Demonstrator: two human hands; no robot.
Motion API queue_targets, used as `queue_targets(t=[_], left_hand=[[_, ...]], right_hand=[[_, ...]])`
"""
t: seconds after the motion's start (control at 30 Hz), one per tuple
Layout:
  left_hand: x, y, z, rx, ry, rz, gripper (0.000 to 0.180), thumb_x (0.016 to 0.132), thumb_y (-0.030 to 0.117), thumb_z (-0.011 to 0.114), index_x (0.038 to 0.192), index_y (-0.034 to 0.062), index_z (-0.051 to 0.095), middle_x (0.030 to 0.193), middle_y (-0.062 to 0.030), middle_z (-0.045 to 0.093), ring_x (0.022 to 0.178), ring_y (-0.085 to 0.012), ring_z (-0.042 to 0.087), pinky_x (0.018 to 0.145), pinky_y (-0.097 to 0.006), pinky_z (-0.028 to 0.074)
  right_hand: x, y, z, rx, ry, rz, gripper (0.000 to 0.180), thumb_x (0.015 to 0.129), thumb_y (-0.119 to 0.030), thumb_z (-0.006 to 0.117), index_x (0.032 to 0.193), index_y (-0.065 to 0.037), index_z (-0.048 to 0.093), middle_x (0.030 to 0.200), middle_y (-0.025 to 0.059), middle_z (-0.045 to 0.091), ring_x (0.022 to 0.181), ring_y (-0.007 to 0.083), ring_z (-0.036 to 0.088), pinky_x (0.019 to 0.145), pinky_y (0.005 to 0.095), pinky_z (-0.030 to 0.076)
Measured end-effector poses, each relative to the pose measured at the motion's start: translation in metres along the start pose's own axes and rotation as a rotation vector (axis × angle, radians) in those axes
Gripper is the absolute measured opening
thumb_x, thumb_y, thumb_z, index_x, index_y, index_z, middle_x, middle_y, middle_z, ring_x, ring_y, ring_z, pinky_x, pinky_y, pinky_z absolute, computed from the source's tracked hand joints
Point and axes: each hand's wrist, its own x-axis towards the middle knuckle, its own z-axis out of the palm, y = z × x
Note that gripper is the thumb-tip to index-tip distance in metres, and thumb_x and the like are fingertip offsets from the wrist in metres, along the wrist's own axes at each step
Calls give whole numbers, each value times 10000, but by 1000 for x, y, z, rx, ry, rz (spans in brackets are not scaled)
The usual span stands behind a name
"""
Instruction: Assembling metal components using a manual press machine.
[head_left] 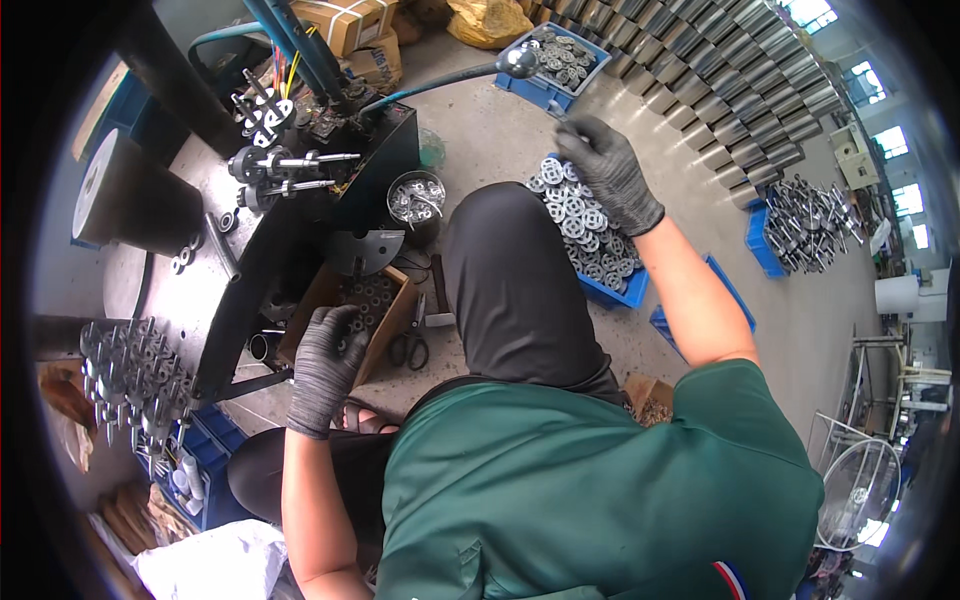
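My left hand (327,362), in a grey glove, reaches over a cardboard box (392,322) of dark round metal parts and seems closed on one part; the grip is hard to make out. My right hand (606,168), also gloved, hovers over a blue bin (612,291) heaped with silvery round perforated metal discs (583,222), its fingers curled downward toward the pile. Whether it holds a disc is hidden. My knee in dark trousers (512,280) lies between the two hands.
A black machine (290,190) with spindles and a long lever (455,78) stands at the left front. A small pot of parts (416,200), scissors (410,348), another blue bin (562,58) of discs, rows of metal cylinders (720,70) and a rack of shafts (130,375) surround me.
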Motion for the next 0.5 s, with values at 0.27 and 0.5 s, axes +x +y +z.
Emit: queue_targets(t=[0.27, 0.5], left_hand=[[-10, -7, 6, 264, -257, -50, 366, 834, 144, 739, 1175, 35, 659, 1110, -200, 634, 1049, -388, 639, 904, -453, 529], [-9, -38, 10, 349, -265, -116, 360, 847, 182, 716, 1172, 34, 668, 1125, -216, 646, 1049, -413, 638, 916, -462, 528]], right_hand=[[-68, 211, -123, -191, 132, 835, 312, 915, -237, 663, 1146, -28, 686, 773, 69, 682, 594, 134, 635, 475, 280, 489], [-85, 287, -149, -800, 18, 708, 424, 830, -244, 724, 1219, -75, 714, 1068, 200, 749, 931, 278, 743, 858, 385, 567]])
